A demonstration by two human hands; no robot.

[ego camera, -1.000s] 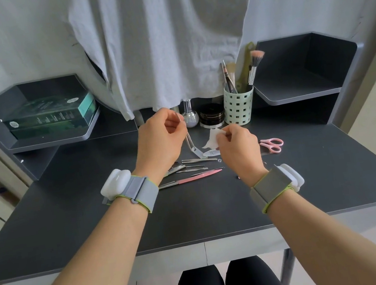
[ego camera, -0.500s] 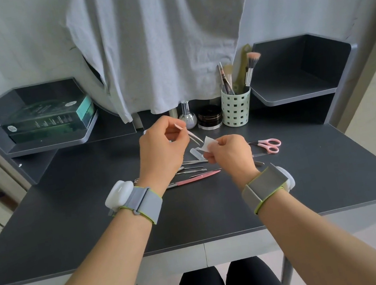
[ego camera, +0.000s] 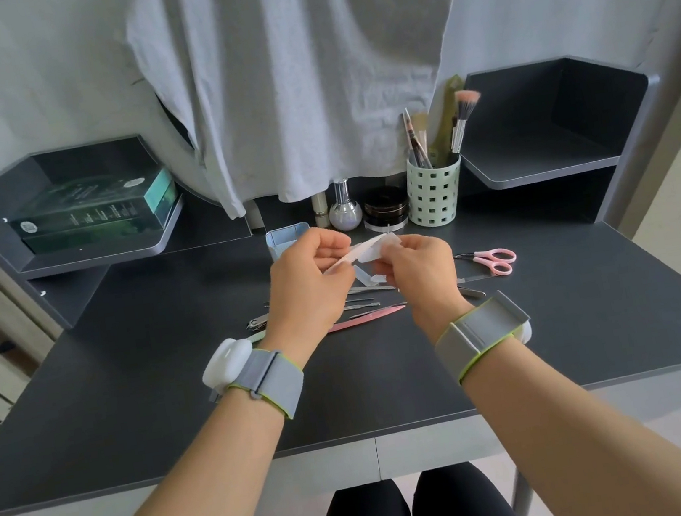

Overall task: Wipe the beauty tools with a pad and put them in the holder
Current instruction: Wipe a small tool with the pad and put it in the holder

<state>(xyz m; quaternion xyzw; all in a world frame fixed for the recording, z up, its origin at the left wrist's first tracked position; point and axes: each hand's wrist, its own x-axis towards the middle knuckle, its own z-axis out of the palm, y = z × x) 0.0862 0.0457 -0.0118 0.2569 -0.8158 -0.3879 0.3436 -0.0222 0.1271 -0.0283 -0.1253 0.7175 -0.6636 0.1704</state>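
My left hand (ego camera: pixel 312 286) pinches one end of a slim pale tool (ego camera: pixel 341 260), held level above the dark grey desk (ego camera: pixel 170 371) so its length is free; my right hand (ego camera: pixel 418 275) pinches a white wiping pad (ego camera: pixel 377 248) folded over the other end, for rubbing along it; the mint perforated holder (ego camera: pixel 435 195) waits at the back right, brushes already in it; unwiped metal tools (ego camera: pixel 363 303) and pink scissors (ego camera: pixel 496 261) lie beneath; half a second ago the tool angled steeply, pad lower; both have risen and levelled.
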